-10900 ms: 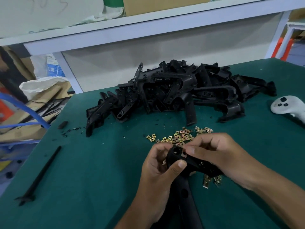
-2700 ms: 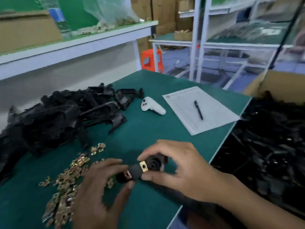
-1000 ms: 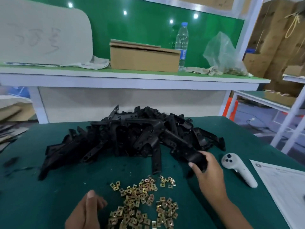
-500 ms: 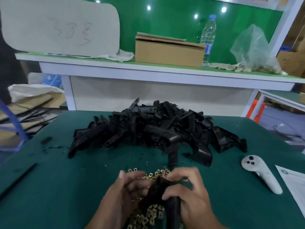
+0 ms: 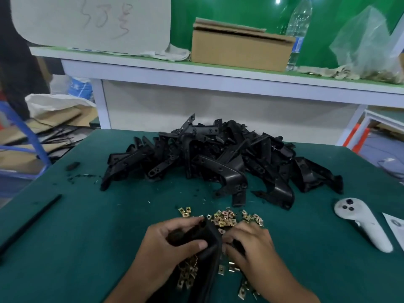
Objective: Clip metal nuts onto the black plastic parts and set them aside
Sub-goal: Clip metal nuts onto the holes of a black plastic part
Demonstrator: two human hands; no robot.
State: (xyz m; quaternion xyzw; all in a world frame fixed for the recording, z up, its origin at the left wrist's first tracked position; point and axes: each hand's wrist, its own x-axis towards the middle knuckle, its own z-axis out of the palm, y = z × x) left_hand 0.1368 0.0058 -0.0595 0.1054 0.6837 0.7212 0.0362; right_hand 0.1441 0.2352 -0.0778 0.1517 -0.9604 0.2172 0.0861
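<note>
My left hand (image 5: 166,248) grips a black plastic part (image 5: 207,239) near the table's front edge, thumb across its side. Its long end runs down toward me. My right hand (image 5: 251,248) lies just right of the part, fingers bent down among the loose metal nuts (image 5: 226,218); whether it pinches a nut is hidden. Several brass-coloured nuts are scattered under and around both hands. A big heap of black plastic parts (image 5: 218,160) sits behind them in the table's middle.
A white handheld controller (image 5: 363,224) lies at the right, with a sheet of paper (image 5: 395,224) at the edge. A thin black rod (image 5: 30,221) lies at the left on the green table (image 5: 87,248). A shelf with a cardboard box (image 5: 240,49) stands behind.
The right hand took a black part from the heap and brought it to the front. Now the left hand holds it, and the right hand has dropped onto the nuts.
</note>
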